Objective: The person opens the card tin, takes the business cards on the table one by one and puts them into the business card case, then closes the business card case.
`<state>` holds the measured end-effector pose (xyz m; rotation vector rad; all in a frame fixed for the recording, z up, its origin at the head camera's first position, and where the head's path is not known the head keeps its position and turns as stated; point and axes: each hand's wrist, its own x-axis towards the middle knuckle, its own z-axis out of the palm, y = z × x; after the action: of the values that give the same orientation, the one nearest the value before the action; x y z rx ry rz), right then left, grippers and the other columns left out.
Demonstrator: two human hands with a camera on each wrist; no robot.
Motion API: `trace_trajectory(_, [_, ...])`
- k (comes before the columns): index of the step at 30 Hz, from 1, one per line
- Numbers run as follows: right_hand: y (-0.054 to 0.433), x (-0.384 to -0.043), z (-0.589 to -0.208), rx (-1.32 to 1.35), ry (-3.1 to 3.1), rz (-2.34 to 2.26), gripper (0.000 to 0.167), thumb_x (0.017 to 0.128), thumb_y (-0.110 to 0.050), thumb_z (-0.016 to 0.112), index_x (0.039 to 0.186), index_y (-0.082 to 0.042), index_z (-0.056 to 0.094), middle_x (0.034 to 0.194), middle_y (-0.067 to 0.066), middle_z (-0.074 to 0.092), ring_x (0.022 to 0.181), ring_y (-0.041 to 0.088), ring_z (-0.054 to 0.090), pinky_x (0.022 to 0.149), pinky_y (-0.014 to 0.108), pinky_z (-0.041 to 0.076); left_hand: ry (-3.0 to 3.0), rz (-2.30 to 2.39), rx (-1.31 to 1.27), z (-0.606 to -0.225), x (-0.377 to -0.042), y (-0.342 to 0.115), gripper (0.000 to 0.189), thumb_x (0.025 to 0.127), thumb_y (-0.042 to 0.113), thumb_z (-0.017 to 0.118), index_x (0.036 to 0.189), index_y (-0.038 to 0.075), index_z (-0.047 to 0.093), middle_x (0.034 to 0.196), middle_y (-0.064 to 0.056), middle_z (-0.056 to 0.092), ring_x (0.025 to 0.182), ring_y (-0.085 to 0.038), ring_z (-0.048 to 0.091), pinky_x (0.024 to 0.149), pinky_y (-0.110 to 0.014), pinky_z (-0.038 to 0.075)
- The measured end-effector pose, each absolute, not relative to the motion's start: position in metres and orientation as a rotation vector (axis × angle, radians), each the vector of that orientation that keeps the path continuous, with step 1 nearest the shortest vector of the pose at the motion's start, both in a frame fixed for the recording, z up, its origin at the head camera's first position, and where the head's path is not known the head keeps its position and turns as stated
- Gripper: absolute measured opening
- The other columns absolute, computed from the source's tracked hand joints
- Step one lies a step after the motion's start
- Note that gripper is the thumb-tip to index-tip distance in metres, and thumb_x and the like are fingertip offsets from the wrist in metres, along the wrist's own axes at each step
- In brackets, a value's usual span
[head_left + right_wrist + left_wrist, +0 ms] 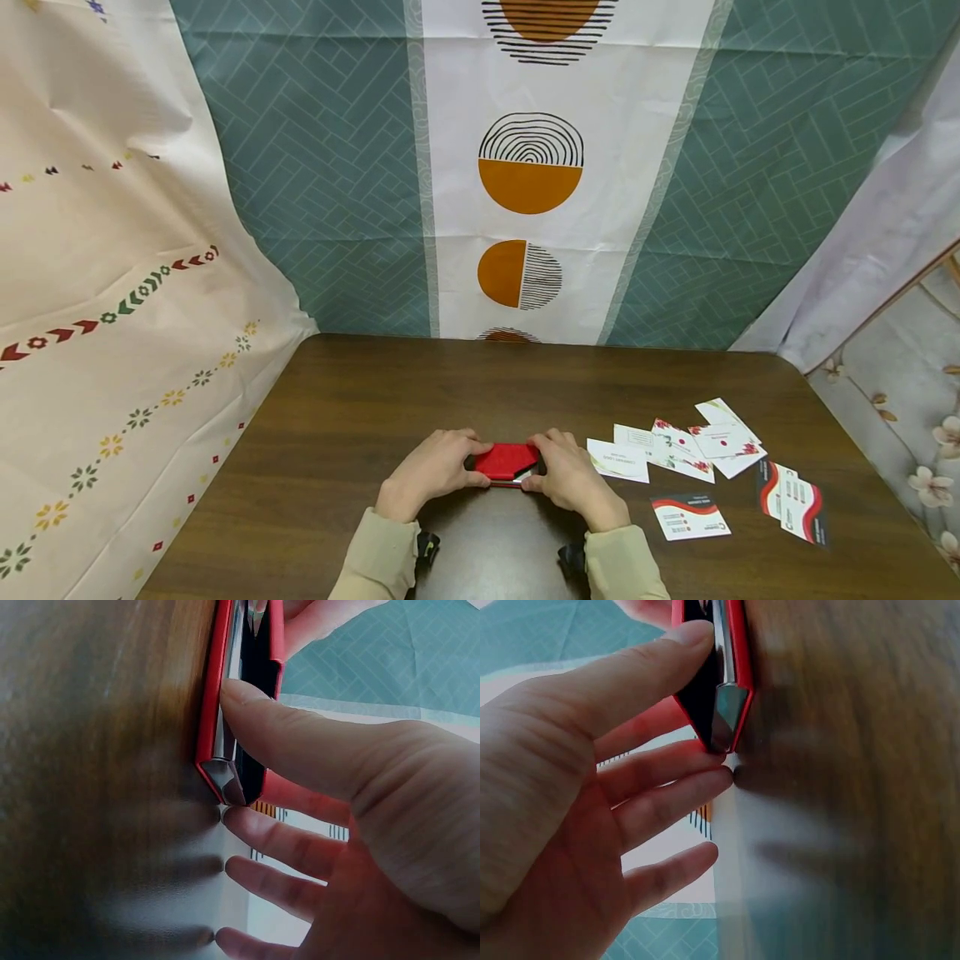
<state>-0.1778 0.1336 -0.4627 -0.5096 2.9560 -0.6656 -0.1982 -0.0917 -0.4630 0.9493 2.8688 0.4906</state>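
A red business card case (pixel 507 459) with a metal inner frame lies on the table between my two hands, its lid slightly raised. My left hand (pixel 433 468) grips its left end; in the left wrist view the thumb (pixel 686 637) sits at the gap under the lid (pixel 678 613), with fingers behind the case. At the right end, my right hand (pixel 572 473) holds the case the same way. The right wrist view shows that thumb (pixel 251 701) against the metal frame (pixel 226 739). Whether cards lie inside, I cannot tell.
Right of my hands, white and floral business cards (pixel 681 450) lie spread and overlapping. Nearer is a single red, black and white card (pixel 690 518); two similar overlapping cards (pixel 792 503) lie farther right. A patterned curtain (pixel 360 208) hangs behind the brown table (pixel 337 400).
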Motion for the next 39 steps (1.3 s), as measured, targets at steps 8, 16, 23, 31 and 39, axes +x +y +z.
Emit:
trace_trajectory(8, [0.1340, -0.1779, -0.4630, -0.508, 2.952, -0.660, 0.053, 0.076, -0.025, 0.084, 0.120, -0.005, 0.063, 0.110, 0.009, 0.059, 0.111, 0.035, 0.050, 0.088, 0.053, 0.045, 2.814, 0.592, 0.902, -0.4606, -0.2006, -0.0961, 0.048, 0.085, 0.043, 0.074, 0.126, 0.017, 0.069, 0.125, -0.001, 0.065, 0.118, -0.023, 0.059, 0.097, -0.038, 0.048])
trace_trajectory(16, [0.1342, -0.1783, -0.4630, -0.499, 2.943, -0.630, 0.056, 0.077, -0.028, 0.084, 0.124, -0.007, 0.062, 0.112, 0.008, 0.059, 0.111, 0.034, 0.050, 0.089, 0.055, 0.044, 2.819, 0.629, 0.875, -0.4572, -0.2020, -0.0985, 0.042, 0.088, 0.043, 0.071, 0.123, 0.019, 0.071, 0.124, -0.004, 0.066, 0.121, -0.023, 0.058, 0.098, -0.041, 0.047])
trace_trajectory(23, [0.1339, -0.1781, -0.4626, -0.487, 2.933, -0.640, 0.059, 0.078, -0.028, 0.083, 0.128, -0.006, 0.061, 0.114, 0.009, 0.059, 0.113, 0.034, 0.050, 0.091, 0.055, 0.043, 2.853, 0.616, 0.984, -0.4559, -0.2023, -0.0995, 0.034, 0.091, 0.035, 0.069, 0.119, 0.015, 0.073, 0.115, -0.005, 0.070, 0.105, -0.019, 0.066, 0.090, -0.037, 0.052])
trace_trajectory(31, [0.1337, -0.1789, -0.4612, -0.515, 2.942, -0.628, 0.062, 0.078, -0.029, 0.083, 0.130, -0.006, 0.059, 0.115, 0.011, 0.058, 0.113, 0.035, 0.050, 0.090, 0.056, 0.044, 2.891, 0.745, 1.012, -0.4565, -0.2036, -0.0984, 0.022, 0.092, 0.028, 0.069, 0.107, 0.014, 0.077, 0.097, 0.006, 0.073, 0.081, -0.005, 0.065, 0.076, -0.027, 0.055])
trace_trajectory(39, [0.1359, -0.1790, -0.4635, -0.518, 2.937, -0.705, 0.052, 0.086, -0.030, 0.075, 0.129, -0.004, 0.061, 0.116, 0.013, 0.059, 0.111, 0.035, 0.052, 0.092, 0.055, 0.044, 2.942, 0.749, 0.991, -0.4566, -0.2044, -0.0959, 0.023, 0.092, 0.026, 0.069, 0.108, 0.012, 0.077, 0.097, 0.004, 0.073, 0.081, -0.006, 0.066, 0.075, -0.028, 0.055])
